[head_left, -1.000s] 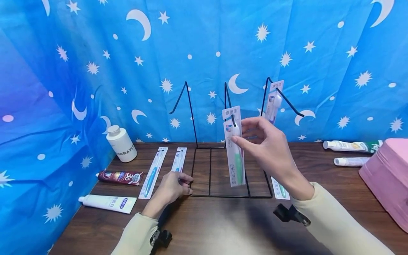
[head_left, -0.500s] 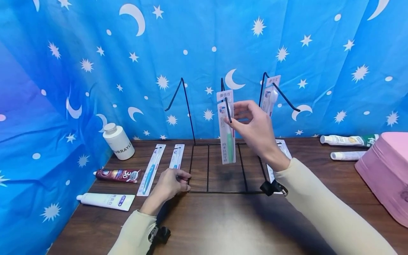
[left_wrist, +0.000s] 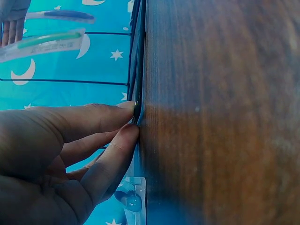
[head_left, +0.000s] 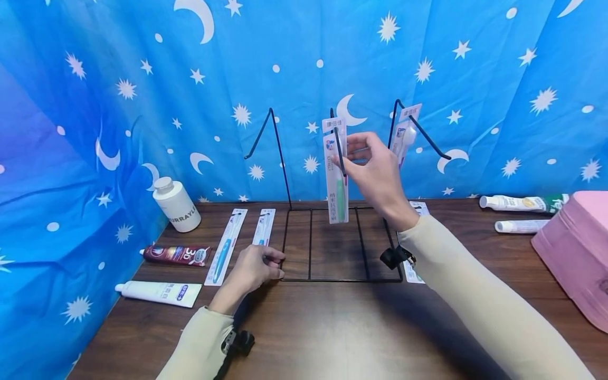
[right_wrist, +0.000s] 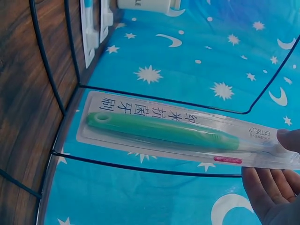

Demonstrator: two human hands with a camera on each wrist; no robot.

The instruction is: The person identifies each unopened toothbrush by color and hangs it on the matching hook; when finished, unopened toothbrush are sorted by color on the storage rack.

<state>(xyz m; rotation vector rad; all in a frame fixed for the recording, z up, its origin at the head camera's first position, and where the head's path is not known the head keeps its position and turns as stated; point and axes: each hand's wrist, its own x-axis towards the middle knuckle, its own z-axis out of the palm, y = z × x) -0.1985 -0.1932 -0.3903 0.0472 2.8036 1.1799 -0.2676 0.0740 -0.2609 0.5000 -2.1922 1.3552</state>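
My right hand (head_left: 375, 169) pinches a packaged green toothbrush (head_left: 339, 203) near the top of its card, between thumb and fingers. The middle hook (head_left: 340, 153) of a black wire rack (head_left: 342, 280) passes through the card's top, and the pack hangs upright, handle end down. In the right wrist view the green handle (right_wrist: 159, 129) shows through clear plastic. Low on the left, my left hand (head_left: 254, 268) pinches the rack's base wire by its front left corner; the left wrist view shows thumb and finger meeting on that wire. Another packaged toothbrush (head_left: 405, 134) hangs from the right hook.
Two packaged blue toothbrushes (head_left: 225, 248) lie left of the rack. Beyond them are a white bottle (head_left: 178, 206), a dark red tube (head_left: 174, 255) and a white tube (head_left: 159, 293). Another pack (head_left: 419, 208) lies partly under my right sleeve. Tubes (head_left: 518, 202) and a pink case (head_left: 577, 253) stand right.
My right hand has slid the green toothbrush pack farther back along the middle hook, away from its tip. My left hand stays on the rack's corner.
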